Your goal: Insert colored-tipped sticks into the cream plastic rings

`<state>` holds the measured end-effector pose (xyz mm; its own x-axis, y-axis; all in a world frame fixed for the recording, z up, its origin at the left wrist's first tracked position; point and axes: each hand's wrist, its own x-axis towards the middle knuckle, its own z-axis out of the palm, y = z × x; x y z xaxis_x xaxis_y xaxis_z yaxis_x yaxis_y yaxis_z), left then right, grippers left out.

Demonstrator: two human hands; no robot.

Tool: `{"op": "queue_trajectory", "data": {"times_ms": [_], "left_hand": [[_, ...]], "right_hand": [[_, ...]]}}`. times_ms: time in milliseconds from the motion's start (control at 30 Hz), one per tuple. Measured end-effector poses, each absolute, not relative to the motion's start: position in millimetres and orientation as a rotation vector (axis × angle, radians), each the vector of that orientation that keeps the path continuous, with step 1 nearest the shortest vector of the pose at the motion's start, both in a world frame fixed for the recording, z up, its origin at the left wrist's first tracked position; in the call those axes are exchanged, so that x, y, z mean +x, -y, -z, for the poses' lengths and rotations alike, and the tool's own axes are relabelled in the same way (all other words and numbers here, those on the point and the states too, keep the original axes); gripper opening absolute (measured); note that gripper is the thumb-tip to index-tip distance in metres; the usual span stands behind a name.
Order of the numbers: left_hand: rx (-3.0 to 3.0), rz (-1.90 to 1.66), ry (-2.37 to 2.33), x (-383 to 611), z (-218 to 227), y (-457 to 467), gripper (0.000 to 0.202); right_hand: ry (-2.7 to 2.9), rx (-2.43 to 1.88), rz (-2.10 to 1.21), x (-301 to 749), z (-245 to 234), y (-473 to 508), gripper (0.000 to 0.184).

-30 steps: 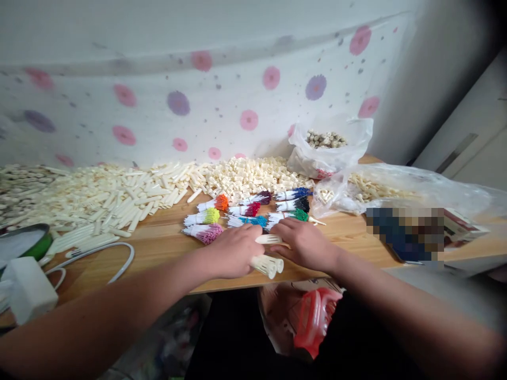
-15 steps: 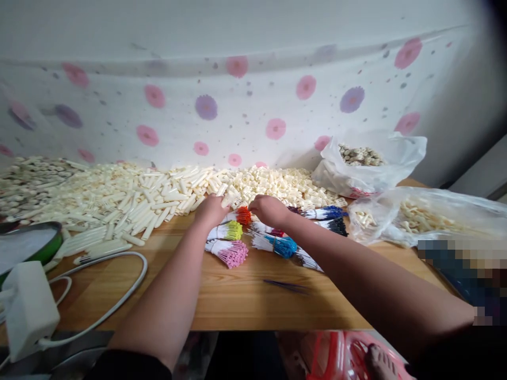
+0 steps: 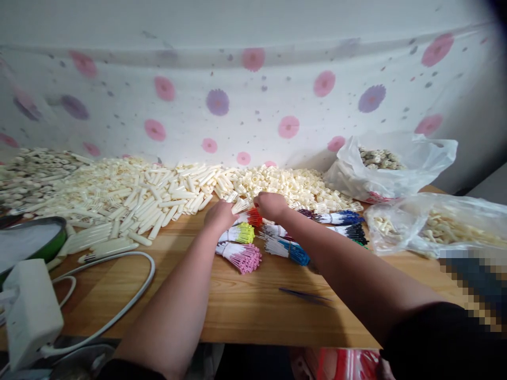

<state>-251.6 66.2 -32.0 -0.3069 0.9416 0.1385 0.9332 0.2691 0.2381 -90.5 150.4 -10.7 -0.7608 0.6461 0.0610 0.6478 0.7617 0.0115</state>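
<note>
My left hand [image 3: 221,215] is closed at the near edge of the cream plastic pieces, beside the white stems of an orange-red-tipped bundle [image 3: 253,216]. Across from it, my right hand [image 3: 271,206] is closed too, its fingers curled down at that bundle's far side. What either hand grips is hidden. Toward me lie a yellow-tipped bundle [image 3: 242,233] and a pink-tipped bundle [image 3: 243,257], both of thin white sticks. A blue-tipped bundle [image 3: 291,250] lies under my right forearm. Farther right rest a dark-blue-tipped bundle [image 3: 343,217] and a black-tipped bundle [image 3: 354,232].
Heaped cream tubes [image 3: 158,198] and short rings [image 3: 289,184] line the back. Dark tweezers [image 3: 303,295] lie in front. Plastic bags [image 3: 431,153] of parts stand right. At left are a green-rimmed pan [image 3: 59,240], a white power block [image 3: 34,311] and its cable [image 3: 130,301].
The view has shifted, so the table's contents appear farther right. My hands stay by the orange-red bundle, the right one slightly nearer the left.
</note>
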Motion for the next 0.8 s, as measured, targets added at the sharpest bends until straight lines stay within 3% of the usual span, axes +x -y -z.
{"op": "queue_trajectory", "data": {"times_ms": [233,333,467,800], "left_hand": [[1.779,-0.627,-2.419,-229,7,-52,0.032],[1.701,-1.032,-1.850,-182,-12,-38,0.031],[1.728,-0.832,-1.284,-103,-28,-23,0.017],[1.702,-0.752,-1.274,-19,-18,-35,0.018]], "right_hand": [[2.794,-0.907,-0.047,-3,-27,-138,0.019],[2.765,-0.738,-0.181,47,-38,-112,0.017],[2.664,-0.548,-0.384,102,-42,-76,0.015],[2.432,-0.700,-0.462,177,-25,-54,0.013]]}}
